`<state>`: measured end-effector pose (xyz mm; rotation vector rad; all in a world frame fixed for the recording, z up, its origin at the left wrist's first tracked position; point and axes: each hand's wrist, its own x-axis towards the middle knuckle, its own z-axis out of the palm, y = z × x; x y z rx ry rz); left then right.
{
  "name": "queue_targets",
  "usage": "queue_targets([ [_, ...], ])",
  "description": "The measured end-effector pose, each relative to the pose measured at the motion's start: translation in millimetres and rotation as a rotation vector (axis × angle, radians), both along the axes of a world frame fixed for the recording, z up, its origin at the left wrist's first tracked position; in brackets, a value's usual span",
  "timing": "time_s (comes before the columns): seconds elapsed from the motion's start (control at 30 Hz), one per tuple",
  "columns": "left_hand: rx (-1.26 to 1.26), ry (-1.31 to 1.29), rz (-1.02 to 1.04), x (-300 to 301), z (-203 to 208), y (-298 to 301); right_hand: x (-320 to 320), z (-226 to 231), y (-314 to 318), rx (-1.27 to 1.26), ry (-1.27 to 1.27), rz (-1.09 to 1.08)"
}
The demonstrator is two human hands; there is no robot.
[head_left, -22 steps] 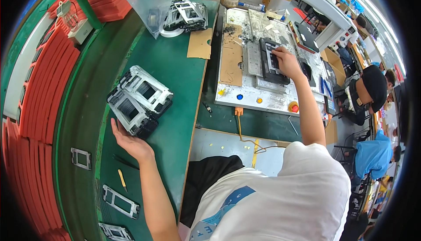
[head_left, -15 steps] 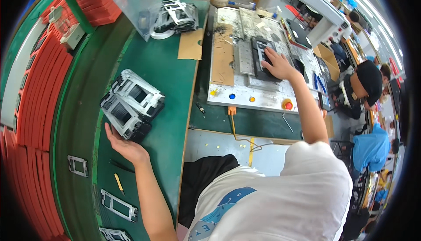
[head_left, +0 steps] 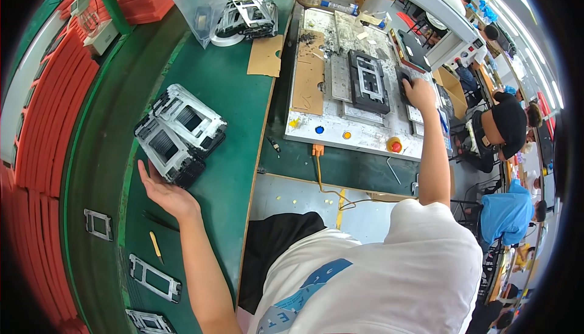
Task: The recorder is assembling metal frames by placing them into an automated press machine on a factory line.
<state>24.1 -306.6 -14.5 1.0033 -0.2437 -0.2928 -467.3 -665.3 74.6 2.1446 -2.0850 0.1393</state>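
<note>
Beside the near lower edge of two leaning stacks of grey-and-black rectangular frames (head_left: 181, 130), my left hand (head_left: 169, 197) lies palm up with its fingers stretched out. Its fingertips are close to or touching the stack. At the machine, my right hand (head_left: 421, 95) has its fingers curled over a dark block (head_left: 404, 83), which the hand partly hides. To the left of that hand, a black fixture (head_left: 381, 102) on the machine bed holds a single light grey frame (head_left: 368, 80) lying flat.
The white machine bed (head_left: 365, 138) carries a brown board (head_left: 309, 85) and a red button (head_left: 396, 146). On the green bench (head_left: 222, 170) are a yellow-handled tool (head_left: 156, 246) and loose frames (head_left: 154, 278). Red trays (head_left: 52, 133) are stacked left. Other people sit at the far right.
My right hand has moved right, off the black fixture and onto the dark block, uncovering the frame in the fixture. My left hand stays by the stacks.
</note>
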Motion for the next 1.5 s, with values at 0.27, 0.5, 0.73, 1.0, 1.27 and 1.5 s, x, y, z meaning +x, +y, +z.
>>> queue_targets([
  [0.27, -0.008, 0.030, 0.008, -5.0, 4.7, -2.2, 102.9, -27.4, 5.0, -0.054, -0.129, 0.084],
  [0.5, -0.003, -0.027, 0.007, -1.8, 3.4, -5.2, 148.7, -56.8, 112.4, -0.295, -0.227, 0.426],
  [0.73, 0.007, -0.049, 0.007, -0.2, -0.5, -4.3, 157.4, -90.8, 138.9, -0.040, -0.247, 0.606],
  [1.0, 0.035, -0.050, 0.020, -6.1, -1.6, -2.3, 151.6, -106.0, 145.7, -0.035, -0.227, 0.799],
  [1.27, -0.014, -0.068, 0.012, 6.1, -9.7, -12.2, 109.4, -151.3, 204.2, -0.015, -0.436, 1.039],
  [1.5, 0.002, -0.096, 0.009, 4.0, -11.5, -4.6, 27.8, -190.8, 194.5, 0.185, -0.294, 1.030],
])
